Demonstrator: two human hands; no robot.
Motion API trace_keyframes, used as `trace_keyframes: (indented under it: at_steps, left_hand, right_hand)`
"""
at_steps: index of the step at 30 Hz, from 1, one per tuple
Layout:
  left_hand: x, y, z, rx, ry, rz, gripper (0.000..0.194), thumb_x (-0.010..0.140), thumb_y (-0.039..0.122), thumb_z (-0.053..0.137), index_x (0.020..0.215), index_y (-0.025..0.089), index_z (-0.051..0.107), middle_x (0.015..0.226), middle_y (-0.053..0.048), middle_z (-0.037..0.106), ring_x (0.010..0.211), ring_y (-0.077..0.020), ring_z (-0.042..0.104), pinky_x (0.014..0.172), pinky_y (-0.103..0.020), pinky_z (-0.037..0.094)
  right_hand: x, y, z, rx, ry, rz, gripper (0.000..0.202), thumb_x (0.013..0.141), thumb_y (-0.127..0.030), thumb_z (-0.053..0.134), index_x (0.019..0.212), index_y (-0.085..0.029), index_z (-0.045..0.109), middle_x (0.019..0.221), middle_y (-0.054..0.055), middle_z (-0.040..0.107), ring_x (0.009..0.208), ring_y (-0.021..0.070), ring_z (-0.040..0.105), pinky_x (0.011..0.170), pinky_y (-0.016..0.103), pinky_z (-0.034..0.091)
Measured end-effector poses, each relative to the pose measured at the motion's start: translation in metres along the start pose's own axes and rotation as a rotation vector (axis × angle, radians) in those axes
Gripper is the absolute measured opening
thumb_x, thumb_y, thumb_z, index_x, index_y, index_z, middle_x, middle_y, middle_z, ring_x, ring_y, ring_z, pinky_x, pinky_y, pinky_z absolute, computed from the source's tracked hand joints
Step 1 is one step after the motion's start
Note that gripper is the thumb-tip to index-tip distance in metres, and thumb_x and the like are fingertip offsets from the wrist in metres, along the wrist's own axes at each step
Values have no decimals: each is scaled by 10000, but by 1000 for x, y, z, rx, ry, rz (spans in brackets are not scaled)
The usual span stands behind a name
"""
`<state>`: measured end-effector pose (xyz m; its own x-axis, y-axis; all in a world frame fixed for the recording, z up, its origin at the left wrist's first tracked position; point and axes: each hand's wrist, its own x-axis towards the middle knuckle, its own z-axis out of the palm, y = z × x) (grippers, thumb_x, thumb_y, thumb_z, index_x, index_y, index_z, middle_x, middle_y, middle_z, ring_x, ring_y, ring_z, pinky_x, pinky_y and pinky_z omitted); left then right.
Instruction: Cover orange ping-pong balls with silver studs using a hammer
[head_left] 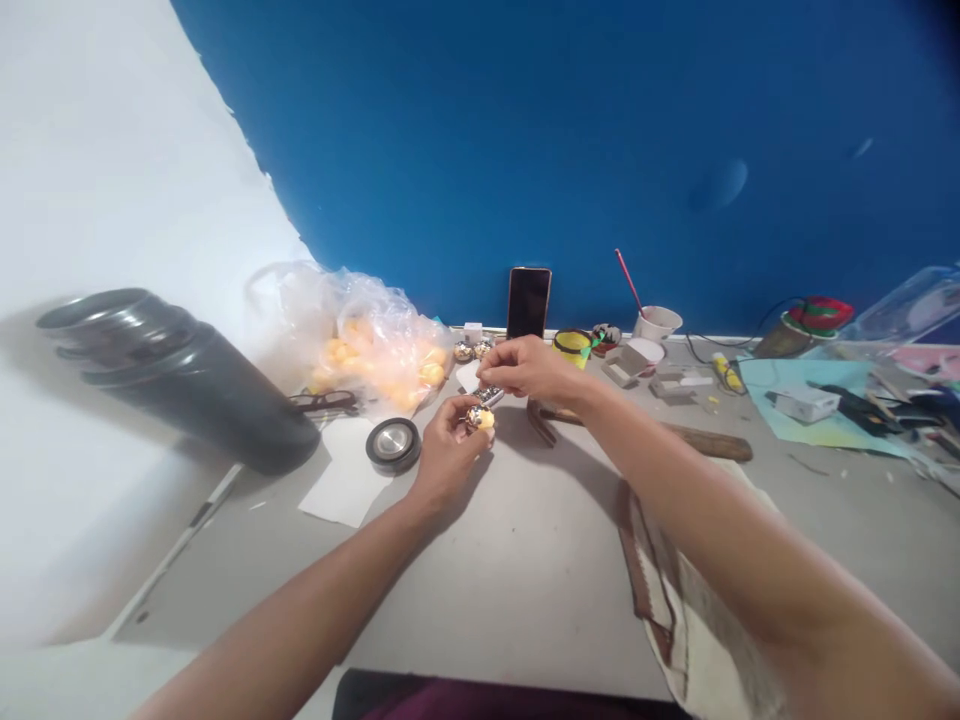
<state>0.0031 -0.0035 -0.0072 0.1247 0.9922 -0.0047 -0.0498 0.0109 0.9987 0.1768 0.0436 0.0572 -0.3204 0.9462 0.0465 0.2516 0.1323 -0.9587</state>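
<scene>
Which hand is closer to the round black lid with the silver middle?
Left. The left hand is just to the right of the round black lid; the right hand is farther right and farther back.

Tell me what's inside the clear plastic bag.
Through the clear plastic bag, rounded orange-yellow pieces show; crinkled, cloudy folds and the front pieces cover whatever lies deeper.

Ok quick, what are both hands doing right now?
Left hand: closed around a yellow ball.
Right hand: bent over the small shiny bits; can't tell if it's pinching one.
</scene>
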Motion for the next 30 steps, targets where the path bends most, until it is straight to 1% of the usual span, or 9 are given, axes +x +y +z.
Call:
trace_keyframes:
  at_steps: [2, 5, 7, 9, 12, 17, 22, 26, 30]
  left_hand:
    - [-5, 4, 2, 37, -3, 9, 391, 674, 247, 761, 1031, 194, 611, 833, 18, 649, 631, -106, 565, 610, -244, 488]
    - [-10, 5, 4, 130, -8, 25, 397, 720, 268, 763, 1082, 195, 616, 756, 30, 627, 634, -115, 556, 577, -225, 445]
    - [-13, 2, 5, 172, -33, 67, 396, 735, 260, 762, 1100, 197, 621, 766, 23, 641, 657, -122, 571, 606, -233, 460]
    - [-14, -2, 5, 197, -66, 110, 386, 745, 257, 762, 1102, 197, 629, 792, 10, 660, 683, -133, 596, 643, -249, 485]
    - [-16, -7, 5, 178, -104, 133, 402, 754, 273, 780, 1119, 198, 626, 844, -15, 684, 747, -159, 647, 684, -268, 515]
    - [-19, -8, 6, 144, -147, 155, 356, 788, 297, 782, 1090, 204, 617, 895, -28, 685, 791, -163, 662, 721, -269, 531]
    - [-20, -7, 6, 257, -133, 256, 284, 820, 264, 748, 1073, 208, 632, 936, -35, 671, 771, -150, 633, 708, -263, 525]
    - [-20, -8, 4, 367, -106, 372, 265, 835, 229, 720, 1087, 215, 639, 1029, -43, 657, 771, -137, 613, 701, -257, 522]
    - [-20, -9, 2, 387, -111, 381, 257, 838, 236, 713, 1084, 219, 641, 1038, -48, 657, 774, -145, 617, 711, -266, 532]
  right_hand:
    - [-23, 2, 1, 174, -26, 69, 168, 729, -292, 751, 805, -144, 742, 659, -5, 645, 523, 76, 426, 479, 221, 307]
    - [-54, 18, 8, 403, -23, 150, 260, 699, -343, 838, 860, -154, 759, 775, 38, 726, 527, 67, 438, 466, 212, 298]
    - [-67, 32, 14, 540, 45, 183, 313, 660, -377, 890, 844, -163, 754, 771, 42, 739, 521, 62, 439, 458, 202, 276]
    - [-74, 44, 18, 626, 112, 220, 355, 620, -405, 925, 817, -168, 749, 742, 35, 737, 508, 57, 442, 451, 193, 263]
    - [-77, 55, 22, 651, 148, 272, 383, 585, -416, 948, 807, -171, 754, 712, 26, 735, 488, 56, 457, 444, 189, 263]
    - [-80, 59, 24, 640, 128, 289, 349, 608, -386, 939, 813, -168, 761, 733, 36, 751, 488, 57, 474, 453, 192, 282]
    - [-81, 59, 25, 642, 101, 273, 289, 657, -355, 916, 800, -168, 749, 742, 33, 751, 493, 53, 474, 461, 189, 294]
    - [-83, 58, 30, 664, 128, 277, 313, 646, -387, 920, 781, -172, 735, 711, 25, 735, 480, 55, 465, 451, 192, 283]
    - [-83, 56, 35, 640, 166, 285, 321, 637, -406, 917, 775, -176, 741, 702, 23, 730, 471, 59, 451, 439, 200, 272]
